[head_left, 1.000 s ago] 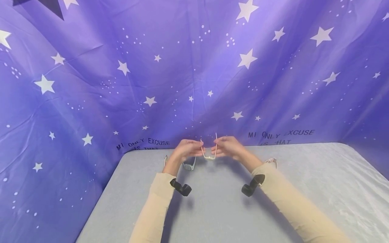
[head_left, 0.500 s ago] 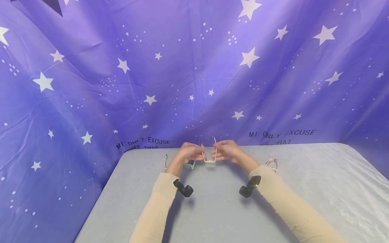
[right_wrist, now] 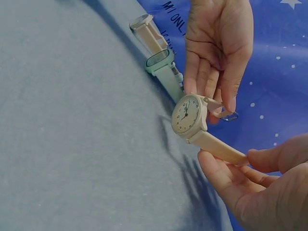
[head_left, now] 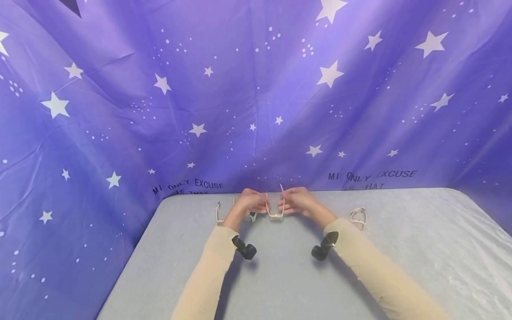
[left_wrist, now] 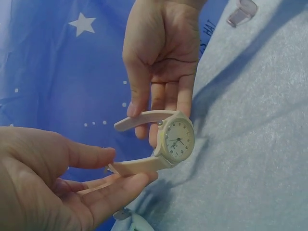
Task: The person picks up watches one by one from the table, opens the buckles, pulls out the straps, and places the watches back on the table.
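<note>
A cream wristwatch [head_left: 275, 217] with a round white dial hangs between both hands above the table, its strap unfastened and bent into a U. My left hand [head_left: 253, 201] pinches the buckle end of the strap between thumb and fingers; the buckle shows in the right wrist view. The strap's other end is pinched by my right hand [head_left: 298, 200]. In the left wrist view the watch dial [left_wrist: 179, 140] faces away from the palms, toward the camera side. Fingers cover both strap tips in part.
On the grey-covered table [head_left: 280, 275], a mint-green watch [right_wrist: 161, 61] lies behind my left hand. Left of it stands a watch with a pale strap [right_wrist: 153, 37]. Another pale watch [head_left: 358, 218] lies at the right. A purple star-printed curtain [head_left: 256, 98] rises behind the table's far edge.
Both hands have come slightly lower in the head view, with the cream wristwatch still held between them. The pale watch at the right has come out from behind the right sleeve.
</note>
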Demonstrator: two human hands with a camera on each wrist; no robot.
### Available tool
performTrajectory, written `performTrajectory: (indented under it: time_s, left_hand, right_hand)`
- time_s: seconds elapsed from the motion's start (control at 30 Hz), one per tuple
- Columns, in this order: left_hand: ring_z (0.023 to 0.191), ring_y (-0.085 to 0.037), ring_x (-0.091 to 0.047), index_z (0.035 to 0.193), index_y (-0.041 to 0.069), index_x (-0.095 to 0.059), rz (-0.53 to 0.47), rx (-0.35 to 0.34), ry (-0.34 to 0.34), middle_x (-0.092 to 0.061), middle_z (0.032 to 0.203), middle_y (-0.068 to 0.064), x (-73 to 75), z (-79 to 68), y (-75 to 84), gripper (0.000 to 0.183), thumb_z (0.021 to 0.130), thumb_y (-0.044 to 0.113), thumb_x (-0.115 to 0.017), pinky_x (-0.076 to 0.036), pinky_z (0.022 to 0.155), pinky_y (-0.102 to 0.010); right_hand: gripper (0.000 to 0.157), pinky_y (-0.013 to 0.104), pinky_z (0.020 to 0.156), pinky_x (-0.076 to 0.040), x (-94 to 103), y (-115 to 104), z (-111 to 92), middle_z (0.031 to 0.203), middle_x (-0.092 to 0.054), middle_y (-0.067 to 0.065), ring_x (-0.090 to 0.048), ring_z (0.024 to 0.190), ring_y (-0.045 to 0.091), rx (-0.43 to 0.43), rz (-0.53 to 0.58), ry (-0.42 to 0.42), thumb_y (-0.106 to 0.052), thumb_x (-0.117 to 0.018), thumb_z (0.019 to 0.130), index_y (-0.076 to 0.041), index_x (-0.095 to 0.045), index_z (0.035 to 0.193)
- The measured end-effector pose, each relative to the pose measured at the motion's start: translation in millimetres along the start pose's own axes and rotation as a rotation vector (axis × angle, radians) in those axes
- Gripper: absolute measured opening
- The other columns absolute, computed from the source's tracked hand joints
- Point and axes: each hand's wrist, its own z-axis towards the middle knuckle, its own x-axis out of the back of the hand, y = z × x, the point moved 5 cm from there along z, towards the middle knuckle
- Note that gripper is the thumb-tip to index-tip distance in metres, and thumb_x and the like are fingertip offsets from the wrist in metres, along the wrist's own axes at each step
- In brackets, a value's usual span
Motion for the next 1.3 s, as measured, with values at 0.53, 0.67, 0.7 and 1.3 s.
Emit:
performTrajectory:
  time_s: [0.53, 0.67, 0.7, 1.3]
  left_hand:
    - [0.063, -0.015, -0.068, 0.109, -0.015, -0.066, 0.110, -0.026, 0.129, -0.075, 0.099, -0.029, -1.5, 4.0, -3.6, 0.024, 0.096, 0.005, -0.065, -0.064, 0.066, -0.028]
    - [0.062, -0.014, -0.067, 0.111, -0.017, -0.066, 0.123, -0.025, 0.149, -0.075, 0.096, -0.028, -2.2, 6.9, -5.6, 0.028, 0.095, 0.006, -0.066, -0.064, 0.066, -0.027]
    - [0.062, -0.014, -0.068, 0.110, -0.017, -0.066, 0.129, -0.027, 0.155, -0.075, 0.096, -0.027, -2.3, 7.5, -6.0, 0.028, 0.095, 0.006, -0.066, -0.064, 0.066, -0.028]
    - [0.075, -0.028, -0.077, 0.107, -0.011, -0.069, 0.314, -0.016, 0.266, -0.076, 0.089, -0.021, -3.3, 8.3, -0.4, 0.029, 0.089, 0.011, -0.072, -0.064, 0.067, -0.032]
  right_hand:
    - [0.043, 0.040, 0.089, -0.062, 0.6, 12, 9, 0.123, -0.064, 0.038, -0.077, 0.089, 0.023, -0.012, 0.012, 0.032, -0.003, -0.047, 0.106, 0.022, -0.039, 0.140]
    - [0.044, 0.039, 0.090, -0.061, 0.7, 13, 10, 0.121, -0.064, 0.038, -0.076, 0.089, 0.021, -0.014, 0.014, 0.029, 0.001, -0.049, 0.104, 0.023, -0.038, 0.140]
    - [0.044, 0.039, 0.090, -0.061, 0.7, 13, 9, 0.121, -0.064, 0.038, -0.076, 0.090, 0.021, -0.013, 0.014, 0.029, 0.002, -0.049, 0.103, 0.024, -0.038, 0.140]
    - [0.038, 0.023, 0.062, -0.060, 0.8, 14, 12, 0.085, -0.067, 0.014, -0.059, 0.066, 0.010, 0.030, -0.156, 0.138, 0.003, -0.056, 0.097, 0.023, -0.052, 0.129]
